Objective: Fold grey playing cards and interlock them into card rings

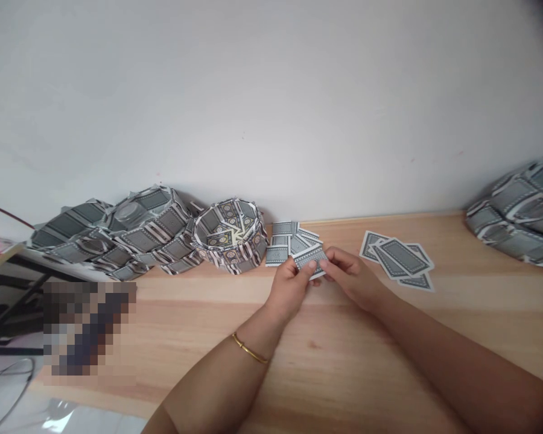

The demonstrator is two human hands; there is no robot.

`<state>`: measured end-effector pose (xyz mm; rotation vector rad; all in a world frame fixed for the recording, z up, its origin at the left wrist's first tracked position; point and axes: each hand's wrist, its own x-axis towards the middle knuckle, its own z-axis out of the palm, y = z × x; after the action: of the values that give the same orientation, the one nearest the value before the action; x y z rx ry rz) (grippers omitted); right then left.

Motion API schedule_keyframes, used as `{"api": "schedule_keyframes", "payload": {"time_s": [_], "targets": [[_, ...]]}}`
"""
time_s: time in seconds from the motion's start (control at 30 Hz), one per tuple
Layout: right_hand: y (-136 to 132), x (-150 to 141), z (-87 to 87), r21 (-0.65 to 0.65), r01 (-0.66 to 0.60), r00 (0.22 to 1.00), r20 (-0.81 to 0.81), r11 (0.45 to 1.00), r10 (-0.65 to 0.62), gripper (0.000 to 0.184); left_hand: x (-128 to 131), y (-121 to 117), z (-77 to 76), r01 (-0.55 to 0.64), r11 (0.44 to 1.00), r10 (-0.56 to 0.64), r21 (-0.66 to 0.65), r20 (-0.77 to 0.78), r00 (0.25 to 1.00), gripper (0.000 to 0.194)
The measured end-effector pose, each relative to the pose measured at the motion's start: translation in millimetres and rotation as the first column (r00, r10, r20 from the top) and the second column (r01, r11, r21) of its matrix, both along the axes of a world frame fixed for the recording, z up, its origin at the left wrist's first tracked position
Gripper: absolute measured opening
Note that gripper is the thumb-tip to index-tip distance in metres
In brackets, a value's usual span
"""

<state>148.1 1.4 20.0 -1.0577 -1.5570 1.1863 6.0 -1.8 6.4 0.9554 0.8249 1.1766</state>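
Note:
Between my two hands is a grey-backed playing card (308, 261) with a white border, held above the table. My left hand (290, 283) grips its left side, thumb on top. My right hand (349, 272) pinches its right side. Just behind lies a small pile of folded playing cards (278, 255), partly hidden by the held card. To the right of my right hand, several flat playing cards (402, 259) lie overlapping, backs up. The undersides of the fingers are hidden.
Baskets woven from folded cards line the wall: a round one (230, 235), a larger one (145, 223) further left, and another (520, 214) at the far right. The wooden table (317, 349) meets the wall behind. A blurred-out patch covers the lower left.

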Motion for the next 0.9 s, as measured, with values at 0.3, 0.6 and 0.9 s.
{"api": "schedule_keyframes", "payload": {"time_s": [0.3,0.6,0.9], "targets": [[1.8,4.2,-7.6,0.045,-0.158,0.984,0.086,0.986,0.154,0.024,-2.5,0.1,-3.5,-0.025,1.0,0.025,0.005,-0.018,1.0,0.03],[-0.8,0.3,-0.5,0.02,0.048,0.996,0.077,0.999,-0.05,0.03,-4.9,0.7,-5.7,0.05,0.997,-0.043,0.063,-0.108,0.993,0.028],[2.2,1.5,-11.2,0.081,0.118,0.991,0.06,0.99,-0.123,0.027,-7.1,0.2,-6.5,0.061,0.985,-0.013,0.161,-0.285,0.958,0.028]]}}
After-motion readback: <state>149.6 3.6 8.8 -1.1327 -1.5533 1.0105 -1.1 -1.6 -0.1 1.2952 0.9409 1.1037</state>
